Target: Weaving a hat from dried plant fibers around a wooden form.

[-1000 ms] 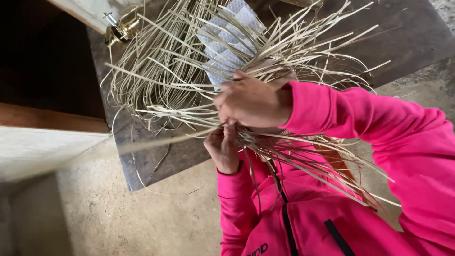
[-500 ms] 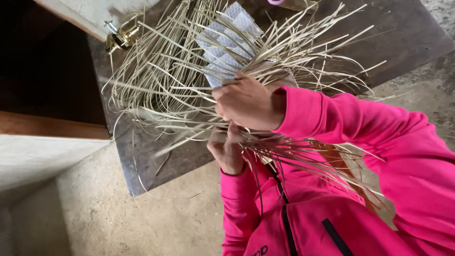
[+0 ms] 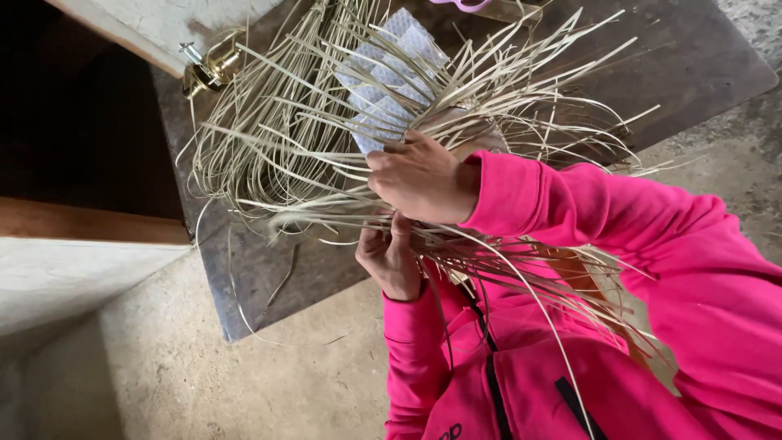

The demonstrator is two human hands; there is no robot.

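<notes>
Dark wooden table (image 3: 692, 57) on rough concrete floor (image 3: 204, 383); daylight, shadowed recess left.

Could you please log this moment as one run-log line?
left hand: grips straw strips | right hand: on strips | surface: dark wooden table

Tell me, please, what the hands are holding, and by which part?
Both the left hand and the right hand grip a bundle of pale straw-like strips at the gathered middle, where the strands cross; the loose ends fan out.

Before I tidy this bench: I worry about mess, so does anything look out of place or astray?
One loose strand lies apart on the dark table, below the splayed strip bundle that both hands grip. Otherwise nothing stands out.
</notes>
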